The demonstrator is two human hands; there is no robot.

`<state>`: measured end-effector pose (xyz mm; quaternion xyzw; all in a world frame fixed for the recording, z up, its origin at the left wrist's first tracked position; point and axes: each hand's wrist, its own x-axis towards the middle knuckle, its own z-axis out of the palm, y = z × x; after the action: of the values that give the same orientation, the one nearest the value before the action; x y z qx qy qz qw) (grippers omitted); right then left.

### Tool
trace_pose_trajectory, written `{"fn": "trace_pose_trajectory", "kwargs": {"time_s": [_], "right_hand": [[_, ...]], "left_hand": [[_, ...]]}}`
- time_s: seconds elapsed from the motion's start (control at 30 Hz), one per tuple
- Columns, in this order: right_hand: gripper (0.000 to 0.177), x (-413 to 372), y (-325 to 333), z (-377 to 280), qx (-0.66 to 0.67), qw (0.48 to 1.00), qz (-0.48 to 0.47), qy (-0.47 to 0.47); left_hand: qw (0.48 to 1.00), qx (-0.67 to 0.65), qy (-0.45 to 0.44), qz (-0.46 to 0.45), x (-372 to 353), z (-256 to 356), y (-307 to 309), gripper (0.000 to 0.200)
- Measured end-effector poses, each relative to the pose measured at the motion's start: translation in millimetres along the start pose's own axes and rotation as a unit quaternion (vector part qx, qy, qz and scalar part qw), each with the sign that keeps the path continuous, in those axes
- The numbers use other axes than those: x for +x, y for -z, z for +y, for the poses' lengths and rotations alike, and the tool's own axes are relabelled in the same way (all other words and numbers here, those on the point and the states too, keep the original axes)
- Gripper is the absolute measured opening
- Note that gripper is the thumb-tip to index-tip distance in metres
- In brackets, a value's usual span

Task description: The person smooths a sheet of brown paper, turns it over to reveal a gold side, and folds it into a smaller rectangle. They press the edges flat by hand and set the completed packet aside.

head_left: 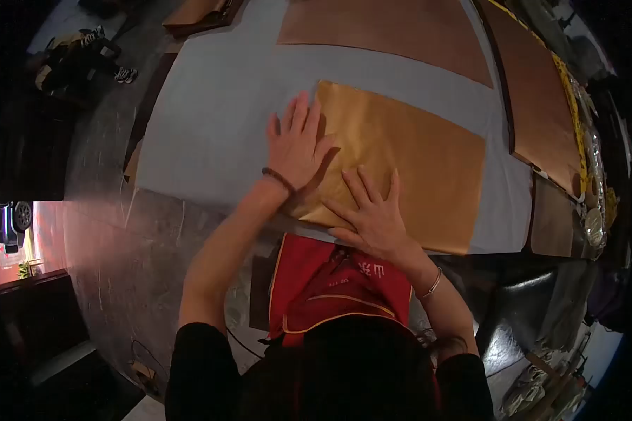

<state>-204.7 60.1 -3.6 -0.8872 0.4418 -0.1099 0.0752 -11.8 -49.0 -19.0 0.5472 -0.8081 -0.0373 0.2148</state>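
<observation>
A smooth golden-tan sheet point(428, 168), perhaps leather or paper, lies on the grey-covered table point(211, 119). My left hand point(295, 144) is at the sheet's left edge, fingers stretched out and spread, with the thumb over the gold surface. Flat on the lower left part of the sheet rests my right hand point(373, 217), its fingers spread as well. Faint creases show in the sheet between the two hands. Neither hand grips anything.
A larger brown sheet point(393, 35) lies farther back on the table. At the right stands a stack of brown sheets point(541, 98) beside yellow tape and clear plastic. Brown pieces point(196, 14) sit at the back left corner. My red apron point(337, 288) meets the front edge.
</observation>
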Motion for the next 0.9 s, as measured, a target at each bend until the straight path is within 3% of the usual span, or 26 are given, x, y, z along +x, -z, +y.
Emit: {"fn": "trace_pose_trajectory", "kwargs": {"time_s": [0.13,0.17,0.23,0.33,0.43,0.63,0.9], "right_hand": [[0.052,1.9,5.5,0.7,-0.016,0.999,-0.043,-0.008],[0.052,0.6,-2.6,0.4,-0.007,1.0,0.005,-0.005],[0.053,0.7,-4.2,1.1,-0.015,1.0,-0.001,0.002],[0.063,0.6,-1.4,1.2,-0.014,1.0,-0.018,-0.002],[0.078,2.3,3.3,-1.8,-0.001,0.999,-0.036,-0.013],[0.075,9.2,4.6,4.8,-0.011,0.998,-0.055,-0.012],[0.081,22.1,3.3,13.7,-0.012,0.999,-0.042,-0.005]], "left_hand": [[0.993,-0.057,-0.083,-0.064,-72.6,29.1,28.3,0.07],[0.99,-0.059,-0.113,-0.059,-83.6,34.7,31.8,0.075],[0.989,-0.035,-0.117,-0.079,-98.5,36.3,35.0,0.077],[0.988,-0.022,-0.119,-0.094,-110.1,27.6,40.1,0.08],[0.98,0.054,-0.166,-0.094,-117.7,10.2,44.4,0.068],[0.959,0.123,-0.244,-0.08,-106.7,-10.1,48.0,0.062],[0.981,0.045,-0.156,-0.108,-106.8,-10.0,61.4,0.067]]}}
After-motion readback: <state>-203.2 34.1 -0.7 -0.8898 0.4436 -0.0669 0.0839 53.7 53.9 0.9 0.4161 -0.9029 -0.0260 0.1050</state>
